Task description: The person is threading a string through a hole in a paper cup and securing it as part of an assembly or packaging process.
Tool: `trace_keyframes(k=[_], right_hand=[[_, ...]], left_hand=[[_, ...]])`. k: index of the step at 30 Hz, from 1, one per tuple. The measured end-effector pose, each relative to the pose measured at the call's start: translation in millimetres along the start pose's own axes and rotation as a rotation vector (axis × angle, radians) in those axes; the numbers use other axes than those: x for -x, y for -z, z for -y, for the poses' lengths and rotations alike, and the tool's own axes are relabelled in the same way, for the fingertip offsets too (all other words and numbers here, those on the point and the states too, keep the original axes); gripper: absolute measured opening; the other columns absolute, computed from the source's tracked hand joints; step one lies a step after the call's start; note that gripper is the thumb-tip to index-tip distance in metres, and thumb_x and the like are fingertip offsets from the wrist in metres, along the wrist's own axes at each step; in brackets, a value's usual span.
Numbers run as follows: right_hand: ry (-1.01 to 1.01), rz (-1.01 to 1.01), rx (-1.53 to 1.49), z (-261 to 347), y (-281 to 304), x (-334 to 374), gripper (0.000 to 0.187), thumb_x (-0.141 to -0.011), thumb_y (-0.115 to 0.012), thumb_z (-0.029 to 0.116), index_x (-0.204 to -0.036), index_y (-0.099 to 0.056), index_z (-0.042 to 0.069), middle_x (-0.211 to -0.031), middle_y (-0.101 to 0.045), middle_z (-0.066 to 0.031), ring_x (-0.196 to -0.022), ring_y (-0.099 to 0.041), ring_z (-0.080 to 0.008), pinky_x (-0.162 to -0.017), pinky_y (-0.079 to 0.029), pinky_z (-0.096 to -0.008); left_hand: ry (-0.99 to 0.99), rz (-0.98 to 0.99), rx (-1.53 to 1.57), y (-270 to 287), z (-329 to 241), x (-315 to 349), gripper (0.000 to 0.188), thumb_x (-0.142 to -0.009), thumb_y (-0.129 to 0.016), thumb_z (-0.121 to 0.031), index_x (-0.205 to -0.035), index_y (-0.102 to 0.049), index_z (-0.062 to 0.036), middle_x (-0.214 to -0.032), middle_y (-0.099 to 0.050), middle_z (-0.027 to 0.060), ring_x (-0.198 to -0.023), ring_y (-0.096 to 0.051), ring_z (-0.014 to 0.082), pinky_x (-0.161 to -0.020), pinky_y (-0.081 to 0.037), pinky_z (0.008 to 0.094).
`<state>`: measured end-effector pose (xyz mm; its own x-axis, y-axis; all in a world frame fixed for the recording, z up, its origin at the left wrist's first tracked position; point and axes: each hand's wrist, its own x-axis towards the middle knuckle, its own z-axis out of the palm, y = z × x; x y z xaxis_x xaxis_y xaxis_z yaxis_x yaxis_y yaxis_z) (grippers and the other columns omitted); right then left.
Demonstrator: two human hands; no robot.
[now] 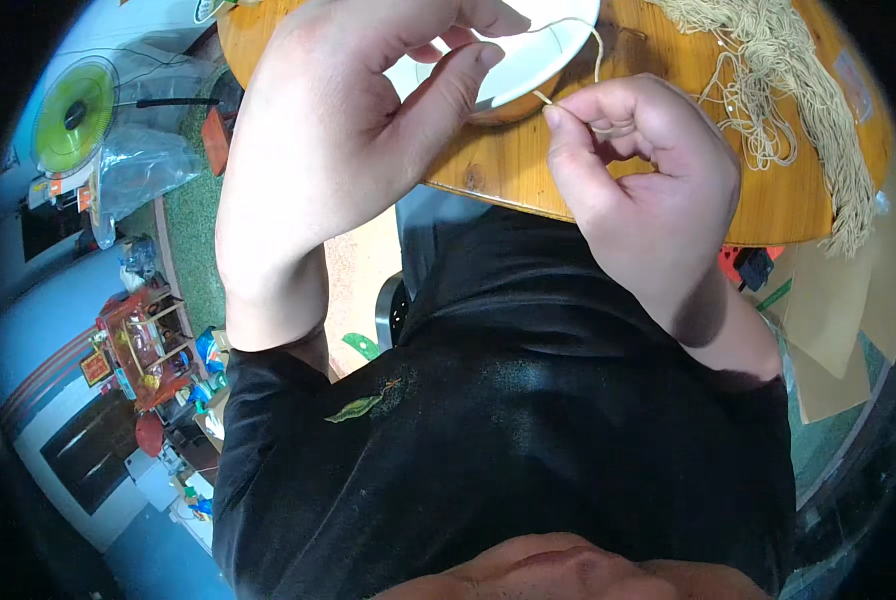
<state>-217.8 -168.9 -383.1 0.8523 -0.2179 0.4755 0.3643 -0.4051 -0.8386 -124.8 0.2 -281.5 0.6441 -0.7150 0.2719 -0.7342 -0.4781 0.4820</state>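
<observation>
My right hand (658, 160) pinches a thin beige cord (599, 52) between thumb and forefinger, close to one end. From there the cord loops up and over a white bowl (516, 78) toward my left hand. My left hand (338, 115) is over the bowl's left part, its thumb and forefinger apart and the other fingers partly curled. The cord passes near its forefinger tip, and no grip on it shows. Both hands are above the near edge of a round wooden table (498, 172).
A thick bundle of beige cord (818, 105) hangs over the table's right edge, with looser loops (763, 130) beside it. Flattened cardboard (833, 330) is on the floor at right. A green fan (75, 115), clear plastic bags (143, 165) and a red shelf (143, 350) stand at left.
</observation>
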Motion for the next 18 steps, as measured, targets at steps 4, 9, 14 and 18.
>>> trace_keyframes(k=[4, 9, 14, 18], right_hand=[[-0.011, 0.000, 0.001, 1, -1, -1, 0.006, -0.092, -0.077, -0.003, -0.091, -0.073, 0.001, -0.081, -0.071, 0.0003, -0.070, -0.065, -0.0032, -0.066, -0.052, -0.0209], [-0.036, -0.010, -0.020, -1, -5, -3, 0.006, -0.093, -0.076, -0.004, -0.091, -0.073, 0.000, -0.082, -0.071, -0.0001, -0.072, -0.067, -0.0035, -0.067, -0.053, -0.0207], [-0.002, -0.002, -0.072, 5, -9, -4, 0.005, -0.093, -0.076, -0.004, -0.093, -0.073, 0.000, -0.082, -0.071, -0.0005, -0.072, -0.068, -0.0042, -0.067, -0.053, -0.0206], [0.028, -0.007, -0.068, 2, -10, -5, 0.005, -0.093, -0.076, -0.005, -0.094, -0.073, -0.001, -0.083, -0.071, -0.0007, -0.073, -0.068, -0.0047, -0.068, -0.053, -0.0212]], left_hand=[[-0.007, 0.084, 0.024, 7, 2, -3, 0.015, -0.089, -0.072, 0.007, -0.104, -0.074, 0.0039, -0.096, -0.073, 0.0181, -0.083, -0.073, 0.0294, -0.074, -0.057, 0.0363], [0.046, 0.247, 0.061, 20, -3, -19, 0.020, -0.090, -0.073, 0.004, -0.110, -0.076, 0.0024, -0.095, -0.074, 0.0168, -0.082, -0.074, 0.0292, -0.074, -0.058, 0.0372], [0.081, 0.414, 0.093, 33, 6, -20, 0.019, -0.093, -0.076, -0.001, -0.111, -0.076, 0.0018, -0.097, -0.076, 0.0161, -0.083, -0.075, 0.0269, -0.074, -0.059, 0.0360], [-0.333, 0.378, 0.312, 6, 60, -30, 0.016, -0.095, -0.077, -0.005, -0.109, -0.077, 0.0019, -0.095, -0.077, 0.0156, -0.082, -0.075, 0.0257, -0.073, -0.059, 0.0351]])
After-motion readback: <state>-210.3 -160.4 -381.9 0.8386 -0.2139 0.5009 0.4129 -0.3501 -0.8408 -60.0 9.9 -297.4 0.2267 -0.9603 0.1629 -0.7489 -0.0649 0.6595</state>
